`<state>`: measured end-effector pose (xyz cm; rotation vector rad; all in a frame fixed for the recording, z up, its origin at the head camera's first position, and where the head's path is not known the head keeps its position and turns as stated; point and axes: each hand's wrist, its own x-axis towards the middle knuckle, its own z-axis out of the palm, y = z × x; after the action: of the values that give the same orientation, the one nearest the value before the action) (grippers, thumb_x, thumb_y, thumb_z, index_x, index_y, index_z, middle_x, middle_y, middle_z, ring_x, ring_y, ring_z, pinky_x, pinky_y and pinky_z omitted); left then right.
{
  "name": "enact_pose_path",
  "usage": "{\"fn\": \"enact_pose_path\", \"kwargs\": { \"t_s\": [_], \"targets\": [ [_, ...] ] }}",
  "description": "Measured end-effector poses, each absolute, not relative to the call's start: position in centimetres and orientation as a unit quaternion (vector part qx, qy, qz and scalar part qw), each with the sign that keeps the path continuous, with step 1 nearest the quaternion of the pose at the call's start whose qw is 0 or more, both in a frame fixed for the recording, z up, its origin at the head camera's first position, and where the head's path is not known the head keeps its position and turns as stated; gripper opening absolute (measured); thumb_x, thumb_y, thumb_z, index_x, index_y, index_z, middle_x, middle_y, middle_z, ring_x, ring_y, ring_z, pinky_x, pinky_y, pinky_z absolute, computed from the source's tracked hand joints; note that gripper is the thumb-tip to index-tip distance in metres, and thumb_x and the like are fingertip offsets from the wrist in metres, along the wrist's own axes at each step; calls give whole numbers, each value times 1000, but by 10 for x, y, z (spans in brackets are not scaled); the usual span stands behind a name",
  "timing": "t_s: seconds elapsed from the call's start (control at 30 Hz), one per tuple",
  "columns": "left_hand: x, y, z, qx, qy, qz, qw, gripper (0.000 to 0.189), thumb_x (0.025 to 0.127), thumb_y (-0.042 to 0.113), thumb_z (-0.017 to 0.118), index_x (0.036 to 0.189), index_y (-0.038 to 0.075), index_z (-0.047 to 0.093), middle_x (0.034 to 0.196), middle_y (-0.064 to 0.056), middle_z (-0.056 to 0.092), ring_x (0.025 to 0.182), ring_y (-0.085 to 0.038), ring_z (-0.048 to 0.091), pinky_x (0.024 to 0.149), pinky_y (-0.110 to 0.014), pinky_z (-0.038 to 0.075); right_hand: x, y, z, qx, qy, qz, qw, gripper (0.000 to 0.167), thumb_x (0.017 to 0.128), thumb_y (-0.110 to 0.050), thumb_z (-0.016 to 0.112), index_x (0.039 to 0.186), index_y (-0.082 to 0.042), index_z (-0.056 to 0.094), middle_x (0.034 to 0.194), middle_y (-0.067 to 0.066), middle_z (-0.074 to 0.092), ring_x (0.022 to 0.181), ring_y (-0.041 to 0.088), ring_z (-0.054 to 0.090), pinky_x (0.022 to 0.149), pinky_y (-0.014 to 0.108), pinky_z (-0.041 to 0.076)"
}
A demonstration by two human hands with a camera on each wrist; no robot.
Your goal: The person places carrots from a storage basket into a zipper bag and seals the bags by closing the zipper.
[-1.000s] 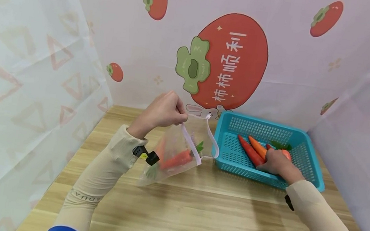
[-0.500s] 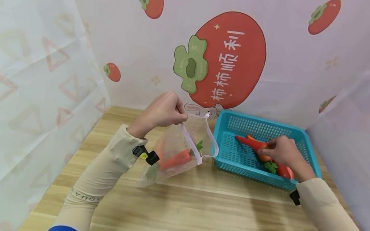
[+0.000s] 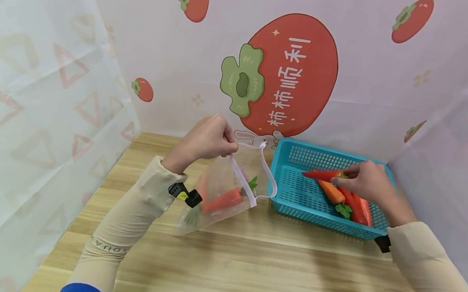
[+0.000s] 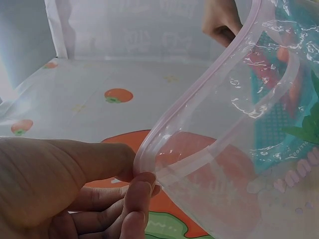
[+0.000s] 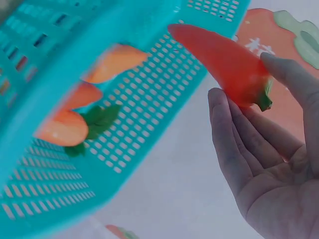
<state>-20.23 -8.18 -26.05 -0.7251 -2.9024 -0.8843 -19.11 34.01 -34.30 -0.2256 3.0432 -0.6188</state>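
My left hand (image 3: 213,140) pinches the rim of a clear zip bag (image 3: 240,179) between thumb and fingers, its mouth spread towards the basket. Inside the bag lie a red pepper (image 3: 223,200) and an orange thing with green leaves, blurred by the plastic. My right hand (image 3: 366,181) holds a red pepper (image 5: 224,64) by its stem end, thumb on one side and fingers on the other. This pepper is raised over the blue basket (image 3: 296,211), its tip pointing left. Below it in the basket lie a carrot (image 3: 331,193) with green leaves and more red vegetables (image 3: 357,208).
The basket stands at the back right of the wooden table (image 3: 220,269), near the printed back cloth (image 3: 362,83). A white cloth wall (image 3: 27,93) borders the left side, and another (image 3: 465,167) the right. The bag is left of the basket.
My right hand has taken a red pepper from the pile and lifted it, moving up and slightly right. The basket's vegetables have shifted. My left hand and the bag stay put.
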Motion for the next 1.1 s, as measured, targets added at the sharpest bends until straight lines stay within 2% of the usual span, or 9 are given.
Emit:
{"fn": "enact_pose_path", "kwargs": {
  "t_s": [0.13, 0.27, 0.47, 0.73, 0.97, 1.1],
  "targets": [
    [-203, -81, -260, -233, -930, -284, 12, 25, 82, 9, 62, 60, 14, 74, 55, 4, 63, 49, -8, 45, 52, -25, 31, -188, 337, -328, -73, 976, -206, 20, 64, 91, -45, 79, 122, 11, 73, 104, 27, 78, 71, 19, 71, 60, 32, 56],
    [-203, -80, -260, -231, -931, -283, 11, 26, 82, 9, 62, 60, 14, 74, 55, 3, 65, 50, -9, 47, 53, -25, 33, -184, 333, -311, -81, 975, -206, 13, 67, 90, -50, 80, 121, 9, 74, 108, 28, 78, 80, 24, 75, 64, 33, 60],
    [-202, -80, -260, -232, -931, -280, 11, 26, 82, 9, 61, 60, 14, 74, 55, 4, 65, 50, -9, 49, 53, -25, 34, -175, 327, -287, -106, 974, -200, 3, 64, 90, -51, 79, 122, 4, 76, 111, 25, 79, 92, 30, 76, 68, 33, 60],
    [-203, -80, -262, -235, -931, -278, 16, 26, 81, 10, 61, 60, 15, 74, 54, 4, 63, 51, -10, 48, 54, -26, 35, -163, 315, -263, -120, 970, -209, -8, 54, 90, -51, 81, 120, -6, 80, 108, 15, 81, 91, 22, 75, 66, 27, 56],
    [-204, -80, -262, -239, -931, -278, 9, 24, 81, 9, 61, 65, 13, 78, 56, 5, 65, 53, -11, 53, 54, -26, 37, -152, 310, -249, -130, 968, -214, -4, 54, 91, -47, 81, 124, -5, 78, 112, 15, 81, 94, 22, 75, 69, 28, 56],
    [-205, -79, -261, -241, -930, -277, 12, 24, 81, 9, 61, 63, 15, 77, 56, 4, 65, 53, -11, 53, 54, -26, 37, -146, 307, -239, -125, 967, -221, -7, 53, 90, -49, 80, 125, -9, 78, 110, 11, 82, 91, 16, 74, 69, 26, 55]
  ]
}}
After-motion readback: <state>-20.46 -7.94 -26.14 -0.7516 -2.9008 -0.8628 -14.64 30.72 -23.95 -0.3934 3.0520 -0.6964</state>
